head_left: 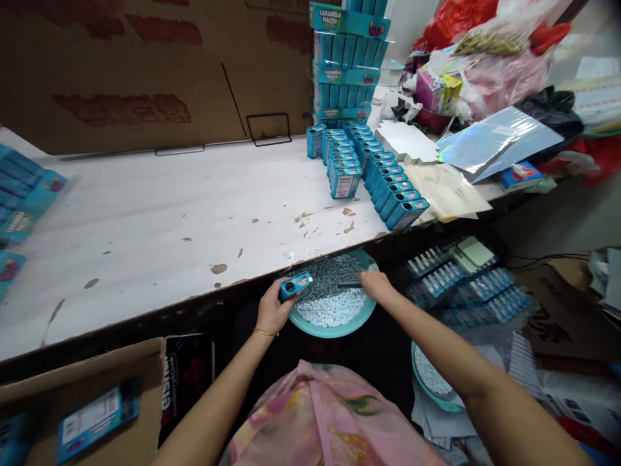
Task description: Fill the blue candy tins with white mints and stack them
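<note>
My left hand (pixel 272 309) is closed around a small blue candy tin (pixel 295 285), tilted so that a dark round opening shows on its top. It is at the left rim of a turquoise basin (pixel 334 330) filled with small white candies (pixel 334 304). Over the basin's right side, my right hand (pixel 376 285) grips a dark, narrow scoop (pixel 348 284) that points left across the candies. Whether candies lie on the scoop is too small to tell.
Rows of blue tins (pixel 383 171) stand on the white table (pixel 169 213), with stacked display boxes (pixel 347 71) behind. A cardboard box (pixel 145 388) sits at lower left. On the right are packed tins (pixel 466 285) and a second basin (pixel 451 406).
</note>
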A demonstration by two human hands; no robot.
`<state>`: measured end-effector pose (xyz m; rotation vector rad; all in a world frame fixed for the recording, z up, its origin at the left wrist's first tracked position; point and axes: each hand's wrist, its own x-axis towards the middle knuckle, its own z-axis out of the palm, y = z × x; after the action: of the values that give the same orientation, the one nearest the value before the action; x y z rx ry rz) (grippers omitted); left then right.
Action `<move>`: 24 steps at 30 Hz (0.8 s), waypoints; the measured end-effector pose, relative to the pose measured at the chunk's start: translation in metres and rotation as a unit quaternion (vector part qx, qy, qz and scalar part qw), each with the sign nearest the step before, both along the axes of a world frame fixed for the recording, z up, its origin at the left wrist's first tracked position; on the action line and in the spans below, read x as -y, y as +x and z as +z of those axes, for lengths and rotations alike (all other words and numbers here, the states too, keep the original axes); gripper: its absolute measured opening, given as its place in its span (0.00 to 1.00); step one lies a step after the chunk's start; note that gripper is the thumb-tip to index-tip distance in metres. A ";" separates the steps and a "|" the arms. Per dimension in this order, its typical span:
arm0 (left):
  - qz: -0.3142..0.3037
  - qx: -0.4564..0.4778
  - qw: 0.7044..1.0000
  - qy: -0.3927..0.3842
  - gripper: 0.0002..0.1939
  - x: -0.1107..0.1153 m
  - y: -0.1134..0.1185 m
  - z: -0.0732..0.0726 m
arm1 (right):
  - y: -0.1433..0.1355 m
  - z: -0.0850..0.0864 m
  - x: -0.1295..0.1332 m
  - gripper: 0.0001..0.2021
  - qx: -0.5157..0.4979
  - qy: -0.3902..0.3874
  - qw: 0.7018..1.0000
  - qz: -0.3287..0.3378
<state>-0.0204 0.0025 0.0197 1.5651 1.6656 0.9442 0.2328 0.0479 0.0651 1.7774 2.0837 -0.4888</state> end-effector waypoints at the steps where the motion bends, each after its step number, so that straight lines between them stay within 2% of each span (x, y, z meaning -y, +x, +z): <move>1: 0.017 0.009 1.000 -0.004 0.20 0.001 -0.004 0.002 | -0.007 -0.019 0.004 0.16 -0.012 -0.007 1.000 -0.009; 4: 0.063 0.031 0.997 -0.008 0.21 0.004 -0.011 0.006 | -0.042 -0.068 0.013 0.16 -0.070 -0.031 0.997 -0.021; 6: 0.080 0.037 0.996 -0.008 0.22 0.005 -0.014 0.009 | -0.062 -0.088 0.015 0.17 -0.115 -0.043 0.992 -0.032; 8: 0.087 0.041 0.995 -0.012 0.22 0.006 -0.015 0.010 | -0.071 -0.099 0.013 0.17 -0.156 -0.050 0.986 -0.043; 11: 0.090 0.053 0.994 -0.012 0.22 0.007 -0.017 0.010 | -0.058 -0.100 0.007 0.16 -0.210 -0.057 0.975 -0.047; 13: 0.090 0.057 0.994 -0.005 0.22 0.007 -0.017 0.008 | -0.040 -0.090 0.004 0.16 -0.238 -0.057 0.968 -0.046; 15: 0.089 0.053 0.995 0.000 0.22 0.007 -0.016 0.006 | -0.023 -0.072 0.003 0.17 -0.277 -0.060 0.958 -0.052; 19: 0.065 0.033 0.997 0.001 0.20 0.006 -0.007 0.002 | -0.005 -0.020 0.001 0.16 -0.355 -0.050 0.933 -0.034; 21: 0.032 0.011 0.999 0.002 0.19 0.005 0.001 0.001 | -0.007 0.008 -0.001 0.16 -0.341 -0.030 0.940 0.011; 24: -0.008 -0.031 0.999 0.008 0.19 0.004 0.013 0.001 | -0.019 0.046 -0.003 0.15 -0.258 0.007 0.963 0.076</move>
<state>-0.0070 -0.0013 0.0207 1.6305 1.6894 0.9110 0.2134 0.0506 0.1107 1.5988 2.5431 -0.9803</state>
